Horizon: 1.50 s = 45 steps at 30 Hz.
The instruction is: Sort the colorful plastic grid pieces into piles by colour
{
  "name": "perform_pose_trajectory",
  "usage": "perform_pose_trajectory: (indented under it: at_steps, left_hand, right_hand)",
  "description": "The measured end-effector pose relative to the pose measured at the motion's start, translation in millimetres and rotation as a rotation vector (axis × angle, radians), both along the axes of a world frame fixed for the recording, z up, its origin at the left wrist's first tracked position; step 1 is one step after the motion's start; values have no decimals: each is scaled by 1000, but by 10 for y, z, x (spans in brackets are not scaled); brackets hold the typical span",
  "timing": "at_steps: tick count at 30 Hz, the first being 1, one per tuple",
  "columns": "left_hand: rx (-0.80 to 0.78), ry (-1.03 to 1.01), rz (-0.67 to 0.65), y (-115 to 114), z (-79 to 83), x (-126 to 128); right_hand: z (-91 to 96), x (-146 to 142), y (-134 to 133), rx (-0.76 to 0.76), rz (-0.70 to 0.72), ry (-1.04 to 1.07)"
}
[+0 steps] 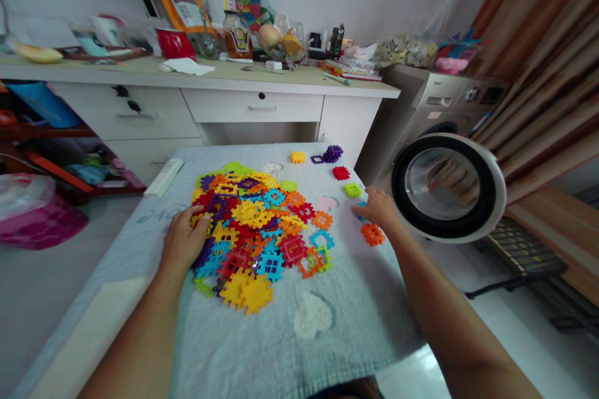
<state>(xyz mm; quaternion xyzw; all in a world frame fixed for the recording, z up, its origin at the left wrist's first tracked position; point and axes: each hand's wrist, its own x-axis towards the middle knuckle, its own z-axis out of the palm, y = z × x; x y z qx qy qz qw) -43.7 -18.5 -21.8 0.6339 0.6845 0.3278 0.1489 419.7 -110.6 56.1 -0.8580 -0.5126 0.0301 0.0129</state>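
A heap of colourful interlocking plastic tiles [253, 215] with toothed edges covers the middle of the cloth-covered table. At its left edge is my left hand [185, 237], with thumb and fingers closed about a yellow tile [197, 221]. On the table's right side my right hand [380, 206] closes over blue tiles [359, 212], which it partly hides. In a row around it lie orange tiles [372, 234], green tiles [352, 190], red tiles [341, 173], purple tiles [333, 153] and yellow tiles [297, 157], sorted by colour.
The table [355, 312] wears a pale blue cloth with heart prints. A white box-like strip [163, 177] lies at its far left. Behind stands a white drawer counter [262, 106] with jars and bags. To the right is a washing machine with its round door [449, 187] swung out.
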Motion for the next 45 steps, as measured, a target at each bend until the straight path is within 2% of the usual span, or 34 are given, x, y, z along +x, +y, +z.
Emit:
perform_pose_trajectory:
  at_steps: [6,17,22,36,45]
  left_hand:
    - [23,-2,-10,6,-6,-4]
    - [12,-16,-18,-6,1,-7]
    - [15,-5,-27,-8,15,-2]
    - [17,1,-31,-14,21,1]
    - [17,1,-27,-7,-2,-10]
  right_hand:
    - [44,5,337,48,-3,-4]
    - [-121,2,1119,117,-68,72]
    - [-196,-36,1372,137,-132,92]
    - [-226,-1,1521,146,-149,101]
    - [-153,77,1451,125,-123,134]
